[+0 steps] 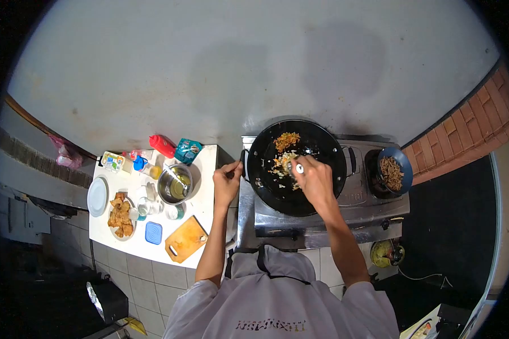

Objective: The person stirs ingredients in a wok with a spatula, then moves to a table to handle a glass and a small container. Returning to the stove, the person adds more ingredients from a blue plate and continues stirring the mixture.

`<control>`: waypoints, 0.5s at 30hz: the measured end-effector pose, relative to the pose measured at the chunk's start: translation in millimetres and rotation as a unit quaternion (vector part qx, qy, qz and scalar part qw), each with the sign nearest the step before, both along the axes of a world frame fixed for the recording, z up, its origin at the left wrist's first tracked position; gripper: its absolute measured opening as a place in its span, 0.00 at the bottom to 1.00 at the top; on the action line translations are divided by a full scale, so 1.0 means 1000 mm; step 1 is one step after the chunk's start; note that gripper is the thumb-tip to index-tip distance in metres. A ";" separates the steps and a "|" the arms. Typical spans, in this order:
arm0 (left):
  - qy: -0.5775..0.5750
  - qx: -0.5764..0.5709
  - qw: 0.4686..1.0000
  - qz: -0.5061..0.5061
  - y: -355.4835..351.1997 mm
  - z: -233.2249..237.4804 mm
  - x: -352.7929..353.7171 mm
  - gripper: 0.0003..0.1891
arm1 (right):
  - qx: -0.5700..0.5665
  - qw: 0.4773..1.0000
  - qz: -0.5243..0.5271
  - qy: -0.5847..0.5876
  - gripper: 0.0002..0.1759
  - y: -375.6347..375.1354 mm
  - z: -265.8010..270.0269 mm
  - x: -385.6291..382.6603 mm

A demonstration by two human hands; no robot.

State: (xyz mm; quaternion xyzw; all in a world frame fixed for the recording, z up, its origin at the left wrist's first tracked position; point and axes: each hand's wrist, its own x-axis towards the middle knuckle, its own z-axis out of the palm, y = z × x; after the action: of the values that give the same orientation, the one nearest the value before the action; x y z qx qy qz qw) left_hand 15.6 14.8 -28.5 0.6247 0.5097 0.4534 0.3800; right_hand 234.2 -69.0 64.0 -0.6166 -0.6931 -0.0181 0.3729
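A right hand (315,181) grasps a utensil (300,168) over chopped food (283,163) in a black wok (271,195), left hand (227,179) at its left handle (245,163), grip unclear, blue pan (406,168) at right

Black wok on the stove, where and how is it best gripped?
Probably by the left handle and right handle together, coming in from the two outer sides: they jut out opposite each other from the rim of the wok, away from the food.
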 end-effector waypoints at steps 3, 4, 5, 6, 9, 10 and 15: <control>0.018 0.003 1.000 -0.013 0.003 0.004 -0.002 0.12 | 0.025 0.997 -0.076 0.000 0.10 0.008 0.005 0.001; 0.005 -0.025 0.999 -0.026 0.003 0.006 -0.003 0.14 | 0.019 0.997 -0.073 0.034 0.10 0.008 0.010 -0.003; -0.006 -0.056 0.998 -0.041 0.002 0.005 -0.005 0.16 | 0.011 0.995 -0.073 0.069 0.10 0.006 0.011 -0.009; -0.005 -0.059 0.997 -0.047 0.001 0.003 -0.007 0.16 | 0.038 0.993 -0.056 0.095 0.11 0.009 0.003 -0.015; -0.026 -0.067 0.995 -0.074 0.007 0.003 -0.009 0.17 | 0.017 0.998 -0.061 0.021 0.13 0.018 -0.007 -0.014; -0.011 -0.078 0.994 -0.082 0.006 0.011 -0.010 0.17 | 0.009 0.995 -0.101 0.001 0.14 0.024 -0.011 -0.008; -0.067 -0.109 0.986 -0.111 0.013 0.002 -0.010 0.15 | 0.049 0.976 -0.212 0.001 0.15 0.027 0.001 0.008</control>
State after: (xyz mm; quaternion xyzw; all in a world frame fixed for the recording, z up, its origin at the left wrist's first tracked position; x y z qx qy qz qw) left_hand 5.9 28.0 -27.0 0.6003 0.4570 0.3914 0.5268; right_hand 242.1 -41.5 64.8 -0.7309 -0.5441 -0.1297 0.3911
